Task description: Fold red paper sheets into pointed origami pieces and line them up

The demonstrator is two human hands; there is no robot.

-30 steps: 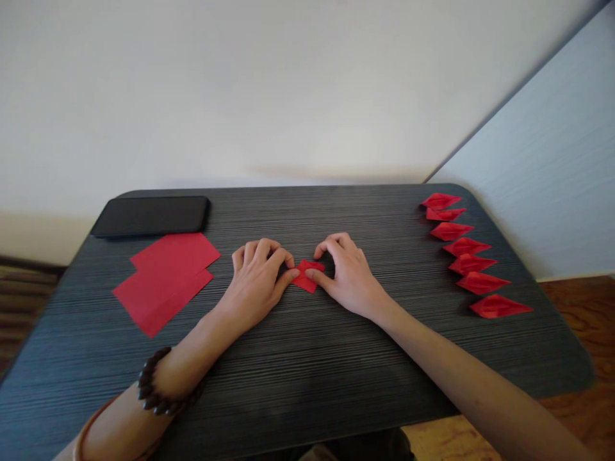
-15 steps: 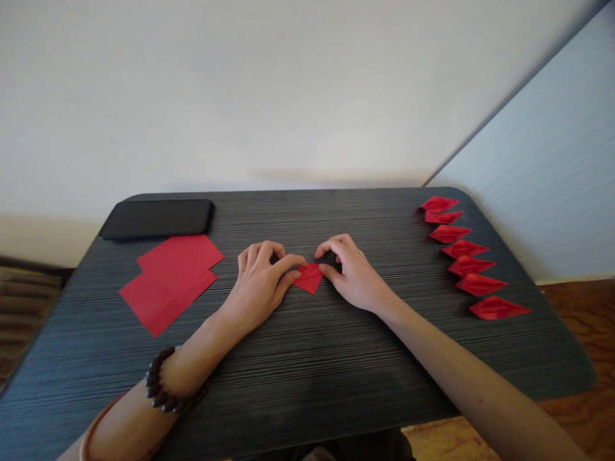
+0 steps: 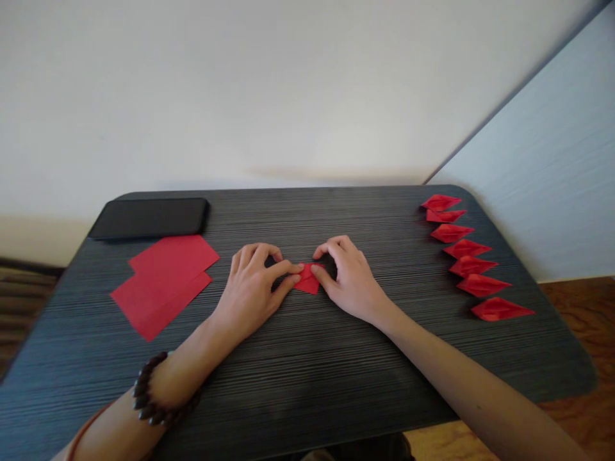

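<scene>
A small folded piece of red paper (image 3: 308, 282) lies on the dark table between my hands, a corner pointing toward me. My left hand (image 3: 254, 282) pinches its left side between thumb and index finger, the other fingers curled above the table. From the right, the thumb of my right hand (image 3: 353, 278) presses on the paper's upper right part, with the index finger bent just behind it. The paper's far edge is partly hidden by my fingertips.
Flat red paper sheets (image 3: 161, 301) overlap at the left, touching a black phone (image 3: 150, 218) at the back. Several folded red paper pieces (image 3: 502, 309) stand in a row along the right side of the dark table (image 3: 298, 384). A wall rises behind.
My right thumb has moved left, from the paper's right edge onto its top. My left hand keeps its pinch. The view has shifted slightly.
</scene>
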